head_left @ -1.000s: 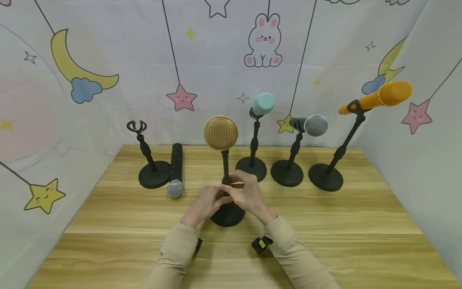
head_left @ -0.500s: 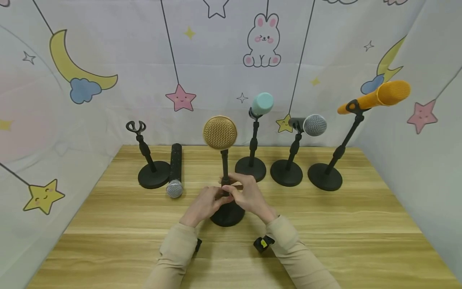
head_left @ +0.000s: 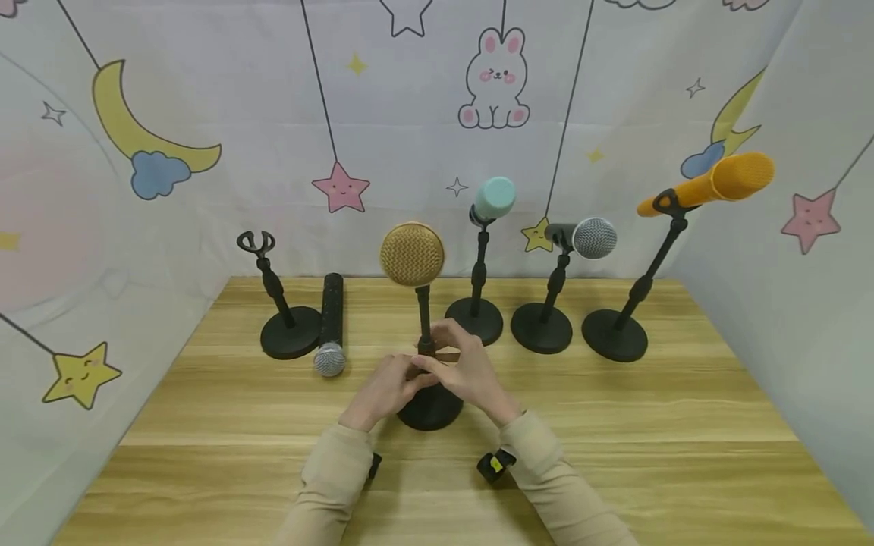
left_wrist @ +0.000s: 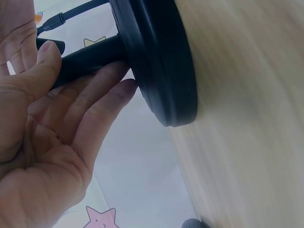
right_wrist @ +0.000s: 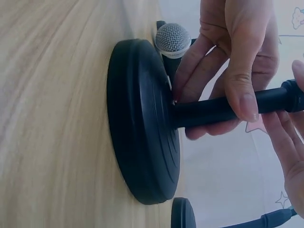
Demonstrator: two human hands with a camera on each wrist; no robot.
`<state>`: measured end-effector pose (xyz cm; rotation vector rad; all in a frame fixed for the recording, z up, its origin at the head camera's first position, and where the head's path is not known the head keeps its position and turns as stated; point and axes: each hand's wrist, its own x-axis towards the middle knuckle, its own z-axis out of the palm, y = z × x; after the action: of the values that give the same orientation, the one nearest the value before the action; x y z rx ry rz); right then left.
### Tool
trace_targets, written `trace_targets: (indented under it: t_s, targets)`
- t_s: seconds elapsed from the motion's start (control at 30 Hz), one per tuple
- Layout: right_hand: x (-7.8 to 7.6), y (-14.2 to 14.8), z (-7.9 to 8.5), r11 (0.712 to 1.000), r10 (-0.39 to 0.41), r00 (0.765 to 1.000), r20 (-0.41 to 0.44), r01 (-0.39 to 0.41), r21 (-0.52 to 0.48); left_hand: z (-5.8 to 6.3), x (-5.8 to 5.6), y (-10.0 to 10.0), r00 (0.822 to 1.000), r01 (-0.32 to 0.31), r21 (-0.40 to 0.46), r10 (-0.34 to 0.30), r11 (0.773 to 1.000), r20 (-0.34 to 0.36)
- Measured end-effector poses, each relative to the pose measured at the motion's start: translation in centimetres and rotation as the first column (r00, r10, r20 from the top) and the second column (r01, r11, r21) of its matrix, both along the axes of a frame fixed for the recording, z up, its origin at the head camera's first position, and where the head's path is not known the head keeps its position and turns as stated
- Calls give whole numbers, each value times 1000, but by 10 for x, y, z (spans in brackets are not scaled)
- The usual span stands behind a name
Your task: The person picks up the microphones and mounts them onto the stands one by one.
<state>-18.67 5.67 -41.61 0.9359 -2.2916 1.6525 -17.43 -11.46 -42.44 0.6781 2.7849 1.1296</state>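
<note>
A gold microphone (head_left: 412, 254) with a round mesh head tops a black desk stand (head_left: 430, 413), which stands upright in the middle of the table. My left hand (head_left: 384, 390) grips the lower pole just above the round base; in the left wrist view its thumb and fingers (left_wrist: 102, 107) wrap the pole. Higher up, my right hand (head_left: 473, 373) pinches the pole near its collar, thumb in front and fingers behind. The right wrist view has the collar (right_wrist: 293, 95) at its right edge, between the right hand's fingers. Part of the pole is hidden behind both hands.
On the left, a bare clip stand (head_left: 290, 334) has a black microphone (head_left: 332, 318) lying beside it. Behind and to the right, stands hold a mint microphone (head_left: 496, 198), a silver-headed microphone (head_left: 594, 238) and an orange microphone (head_left: 724, 182). A printed cloth (head_left: 259, 91) backs the table.
The right hand's thumb and fingers have shifted slightly around the collar, dipping right and then back left. The left hand stays on the lower pole. The head view has drifted a little.
</note>
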Motion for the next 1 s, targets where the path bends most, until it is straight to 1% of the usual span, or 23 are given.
trace_targets:
  t_s: [0.13,0.3,0.43,0.6,0.7,0.87,1.0]
  targets:
    - [1,-1,-1,998,-45,999,16,46,-32,1,1,1,1000,2,0,-2,1000,8]
    - [1,-1,-1,998,-65,998,-7,65,-12,3,0,1,1000,6,13,-6,1000,18]
    - [1,-2,-1,998,-69,998,-8,69,4,3,0,0,999,5,19,-6,1000,32]
    - [2,-1,-2,998,-53,998,-20,54,21,2,0,0,1000,1,7,-1,1000,30]
    - [3,0,-1,999,-33,999,-19,34,36,1,0,1,1000,0,0,0,1000,22]
    - [3,1,-2,999,3,1000,-24,-1,45,0,-1,1,1000,-9,-9,9,1000,29]
    - [3,2,-2,998,16,1000,-26,-15,53,0,-1,1,1000,2,3,-2,1000,14]
